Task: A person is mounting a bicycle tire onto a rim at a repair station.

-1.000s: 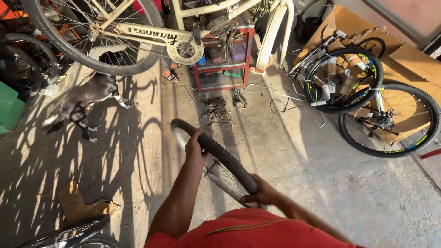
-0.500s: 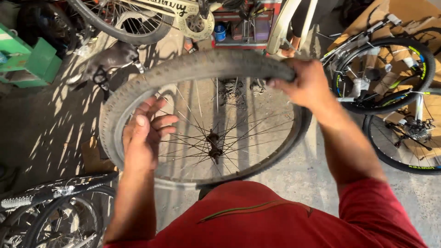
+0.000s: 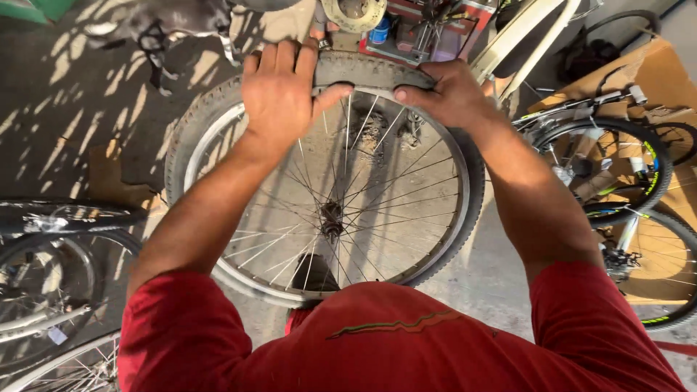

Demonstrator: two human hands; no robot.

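Above the concrete floor [image 3: 501, 290], bicycle wheel [image 3: 330, 218] held flat before the red-shirted torso. Left hand [image 3: 279, 91] clamped on the tyre [image 3: 367, 70] at the far rim, fingers over the tread, thumb under. Right hand [image 3: 446, 91] closed on the tyre just beside it. Dog [image 3: 170, 22] beyond; bicycles [image 3: 617, 181] to the right.

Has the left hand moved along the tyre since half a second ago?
Yes. The left hand was low on the wheel's left side, near the hub; now it grips the tyre at the top, close to the right hand.
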